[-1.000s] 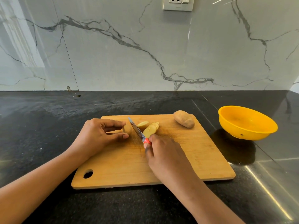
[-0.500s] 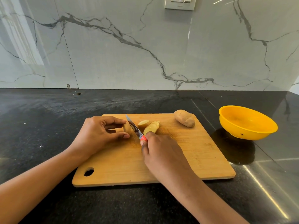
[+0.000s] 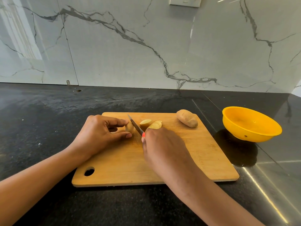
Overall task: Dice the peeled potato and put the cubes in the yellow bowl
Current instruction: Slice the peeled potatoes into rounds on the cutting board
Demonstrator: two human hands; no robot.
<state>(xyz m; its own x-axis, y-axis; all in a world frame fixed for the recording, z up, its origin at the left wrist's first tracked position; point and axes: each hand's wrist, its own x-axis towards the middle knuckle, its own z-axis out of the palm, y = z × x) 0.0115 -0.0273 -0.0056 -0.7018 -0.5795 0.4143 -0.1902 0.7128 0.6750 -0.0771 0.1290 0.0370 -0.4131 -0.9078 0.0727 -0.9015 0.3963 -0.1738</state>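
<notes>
R hand grips knife, slicing potato.

No text to read anywhere, wall plate shows no legible marking, yellow bowl carries no label

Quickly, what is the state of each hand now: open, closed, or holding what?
Left hand: pinches the potato piece.
Right hand: grips the knife.
</notes>
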